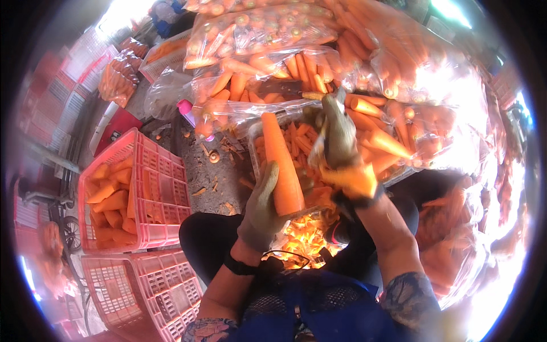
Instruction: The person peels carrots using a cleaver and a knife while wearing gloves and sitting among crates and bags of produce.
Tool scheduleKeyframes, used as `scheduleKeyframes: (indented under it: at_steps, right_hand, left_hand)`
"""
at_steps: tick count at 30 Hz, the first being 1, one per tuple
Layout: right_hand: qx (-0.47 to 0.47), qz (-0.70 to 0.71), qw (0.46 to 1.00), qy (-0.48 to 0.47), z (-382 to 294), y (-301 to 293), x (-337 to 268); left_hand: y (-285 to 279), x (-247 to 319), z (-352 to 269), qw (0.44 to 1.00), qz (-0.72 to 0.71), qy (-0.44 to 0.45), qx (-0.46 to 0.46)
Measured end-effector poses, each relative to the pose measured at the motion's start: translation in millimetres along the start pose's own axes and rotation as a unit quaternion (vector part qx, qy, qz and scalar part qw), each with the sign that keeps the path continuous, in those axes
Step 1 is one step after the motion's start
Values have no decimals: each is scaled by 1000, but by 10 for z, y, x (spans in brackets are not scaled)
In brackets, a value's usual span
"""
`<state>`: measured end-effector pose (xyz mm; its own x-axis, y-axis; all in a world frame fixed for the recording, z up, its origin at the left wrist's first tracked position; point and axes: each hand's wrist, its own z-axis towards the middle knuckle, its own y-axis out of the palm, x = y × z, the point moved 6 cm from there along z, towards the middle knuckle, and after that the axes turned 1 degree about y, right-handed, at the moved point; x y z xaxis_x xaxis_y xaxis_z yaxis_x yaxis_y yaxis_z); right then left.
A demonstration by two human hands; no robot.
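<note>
My left hand, in a greyish work glove, grips the thick lower end of a large peeled carrot, which stands nearly upright with its narrower end away from me. To its right my right hand, gloved too, is closed around a tool whose metal tip shows above the fist; the rest of it is hidden and blurred. A blurred orange piece lies over the glove's wrist. Under both hands is a plastic crate of carrots and small carrot pieces. Bright orange peelings lie between my legs.
A pink crate of cut orange pieces stands at the left, with another pink crate nearer me. Clear bags of carrots are piled beyond and along the right. Peel scraps lie on the floor. A pink bottle is by the bags.
</note>
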<state>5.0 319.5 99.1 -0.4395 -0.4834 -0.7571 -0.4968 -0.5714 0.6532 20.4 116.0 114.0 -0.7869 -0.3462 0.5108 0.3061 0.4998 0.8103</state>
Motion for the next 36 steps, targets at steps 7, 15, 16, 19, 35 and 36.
scheduleKeyframes:
  at_steps: [7, 15, 16, 19, 35, 36]
  right_hand:
    - [9, -176, 983, 53, -683, 387, -110]
    - [198, 22, 980, -5, 1213, -994, 218]
    - [135, -52, 989, -35, 920, -785, 232]
    - [79, -53, 994, 46, 133, -279, -64]
    - [155, -11, 986, -56, 928, -796, 0]
    - [122, -49, 990, -56, 743, -722, -7]
  left_hand:
    - [-45, -406, 307, 985, -88, -8, -145]
    - [98, -535, 145, 996, -20, -14, -91]
    - [103, -356, 64, 1000, -16, 2, -23]
    - [-25, -247, 112, 1000, -23, 0, 15]
    - [139, -540, 74, 991, -88, -9, -96]
    - [155, -455, 29, 992, -101, 7, -69]
